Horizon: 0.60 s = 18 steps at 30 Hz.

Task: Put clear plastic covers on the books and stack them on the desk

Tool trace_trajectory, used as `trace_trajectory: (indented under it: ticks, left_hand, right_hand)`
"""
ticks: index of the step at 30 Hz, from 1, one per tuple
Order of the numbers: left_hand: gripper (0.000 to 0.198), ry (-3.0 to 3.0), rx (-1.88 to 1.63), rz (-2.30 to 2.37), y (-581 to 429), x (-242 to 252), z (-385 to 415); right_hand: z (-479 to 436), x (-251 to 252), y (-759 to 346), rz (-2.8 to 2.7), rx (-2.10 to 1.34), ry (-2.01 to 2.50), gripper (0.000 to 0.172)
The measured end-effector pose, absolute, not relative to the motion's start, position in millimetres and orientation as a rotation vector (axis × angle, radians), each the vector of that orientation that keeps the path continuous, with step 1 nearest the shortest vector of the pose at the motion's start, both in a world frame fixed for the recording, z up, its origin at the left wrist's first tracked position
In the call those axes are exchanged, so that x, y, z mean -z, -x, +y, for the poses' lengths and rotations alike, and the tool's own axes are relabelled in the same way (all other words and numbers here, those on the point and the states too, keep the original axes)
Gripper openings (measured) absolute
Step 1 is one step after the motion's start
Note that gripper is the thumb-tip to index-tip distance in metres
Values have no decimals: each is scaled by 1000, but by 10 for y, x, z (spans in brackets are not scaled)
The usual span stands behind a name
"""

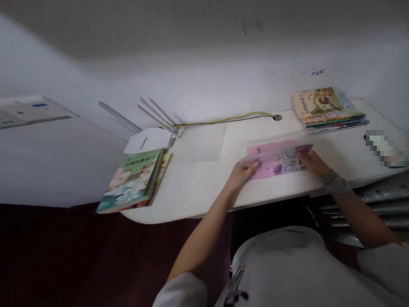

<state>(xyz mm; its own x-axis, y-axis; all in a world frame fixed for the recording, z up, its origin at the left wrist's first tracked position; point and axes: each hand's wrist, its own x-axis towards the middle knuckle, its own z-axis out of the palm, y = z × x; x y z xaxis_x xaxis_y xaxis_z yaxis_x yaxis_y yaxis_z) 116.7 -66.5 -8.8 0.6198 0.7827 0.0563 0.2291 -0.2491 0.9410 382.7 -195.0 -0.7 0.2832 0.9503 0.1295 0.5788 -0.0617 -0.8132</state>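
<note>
A thin pink picture book (pixel 275 160) lies on the white desk (pixel 198 187), held at both ends. My left hand (pixel 243 174) grips its left edge, thumb on the cover. My right hand (pixel 313 163) holds its right edge; a grey band sits on that wrist. The book looks slightly blurred.
A stack of picture books (pixel 327 111) lies at the desk's back right. Two green-covered books (pixel 134 181) overhang the left edge, next to a white router (pixel 148 140) with antennas. A yellow cable (pixel 230 118) runs along the wall to a desk hole. A blurred patch sits far right.
</note>
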Motion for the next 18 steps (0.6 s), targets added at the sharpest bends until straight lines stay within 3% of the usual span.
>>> trace_trajectory:
  ticks: [10, 16, 18]
  left_hand:
    - [60, -1325, -556, 765, -1176, 220, -699]
    - [53, -1529, -721, 927, -1243, 299, -693]
    - [63, -1686, -812, 1060, -1281, 295, -721]
  right_hand:
    - [-1980, 56, -3801, -1303, -656, 1780, 62]
    - [-1872, 171, -3748, -1218, -437, 1894, 58]
    - [-1826, 212, -3750, -1215, -332, 1953, 55]
